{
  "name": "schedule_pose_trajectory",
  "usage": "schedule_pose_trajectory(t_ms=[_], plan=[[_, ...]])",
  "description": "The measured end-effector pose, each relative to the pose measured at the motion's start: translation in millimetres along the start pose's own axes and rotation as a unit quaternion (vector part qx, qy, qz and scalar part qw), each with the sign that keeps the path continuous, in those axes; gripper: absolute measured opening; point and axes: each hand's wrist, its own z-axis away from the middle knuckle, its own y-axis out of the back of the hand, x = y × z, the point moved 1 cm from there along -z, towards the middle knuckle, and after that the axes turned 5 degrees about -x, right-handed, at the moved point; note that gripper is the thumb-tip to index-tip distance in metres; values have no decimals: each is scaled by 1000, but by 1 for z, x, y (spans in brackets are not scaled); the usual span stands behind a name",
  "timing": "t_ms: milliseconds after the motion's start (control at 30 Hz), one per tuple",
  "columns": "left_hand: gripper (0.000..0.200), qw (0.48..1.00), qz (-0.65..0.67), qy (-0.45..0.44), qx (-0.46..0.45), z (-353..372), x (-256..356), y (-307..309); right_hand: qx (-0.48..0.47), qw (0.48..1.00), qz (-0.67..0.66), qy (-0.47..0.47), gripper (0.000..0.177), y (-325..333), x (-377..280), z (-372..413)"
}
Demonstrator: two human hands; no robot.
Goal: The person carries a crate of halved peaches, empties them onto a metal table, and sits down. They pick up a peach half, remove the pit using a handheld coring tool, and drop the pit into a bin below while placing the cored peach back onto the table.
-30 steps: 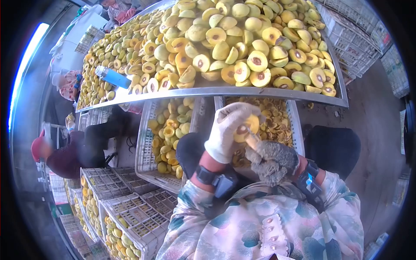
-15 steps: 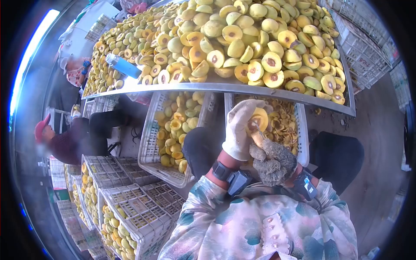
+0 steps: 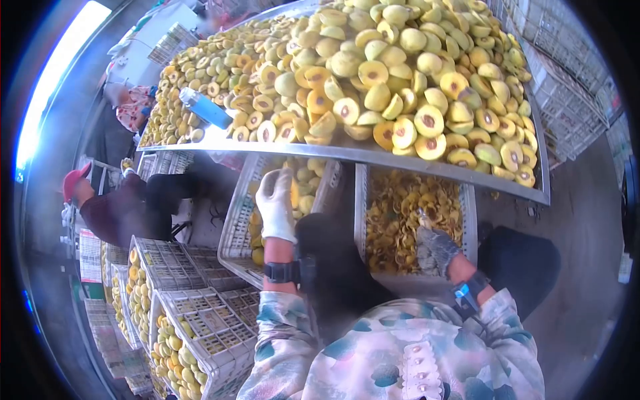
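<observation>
1. Your gloved left hand (image 3: 275, 203) is above the left crate (image 3: 230, 250), fingers bent beside a yellow fruit piece (image 3: 294, 192); you cannot tell whether they grip it.
2. Your gloved right hand (image 3: 437, 251) closes around a small tool (image 3: 423, 216), over the scraps (image 3: 393, 223) in the right crate (image 3: 361, 220).
3. On the far side, fruit halves (image 3: 428, 120) cover much of the metal-rimmed table (image 3: 347, 153); a blue bottle (image 3: 205, 108) lies at its left.
</observation>
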Motion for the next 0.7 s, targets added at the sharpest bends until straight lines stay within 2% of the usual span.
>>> schedule_pose_trajectory(t_ms=[33,67,100,200,233,267,300,333,400,467,500,567,600,633,700], plan=[[38,964,-253,-80,21,-9,6,10,-40,998,-38,-28,21,3,-4,1],[47,859,-486,-153,44,-16,12,13,-79,992,-74,-57,24,3,-7,2],[61,813,-562,-131,84,-27,23,5,-62,996,-52,-35,24,4,-3,-3],[56,803,-581,-120,47,-58,50,-30,-8,1000,-10,9,23,-8,-2,2],[53,780,-611,-130,23,-75,43,-43,27,999,4,23,22,-11,-3,6],[49,778,-617,-111,-46,-75,55,-61,29,999,7,29,22,-8,-3,7],[46,773,-612,-147,-76,-83,44,-76,7,1000,-16,10,20,-5,-3,7],[46,774,-609,-142,-99,-84,31,-90,-15,999,-41,-10,18,-2,-4,8],[48,716,-671,-183,-59,-89,10,-111,19,1000,-14,14,17,20,8,-6],[44,736,-647,-186,-65,-83,14,-113,-123,991,-3,57,15,76,45,-51],[39,821,-532,-198,-64,-80,18,-106,-122,991,-3,60,15,62,34,-36],[32,945,-235,-222,-54,-71,15,-95,-37,997,-31,56,14,9,-12,9],[32,944,-238,-219,-60,-55,27,-96,-91,991,-6,100,11,13,-18,3],[36,941,-196,-255,-105,-31,37,-101,-141,980,15,142,9,19,-19,0],[43,921,-149,-305,-192,10,58,-113,-139,975,-50,165,13,-38,-69,56]])
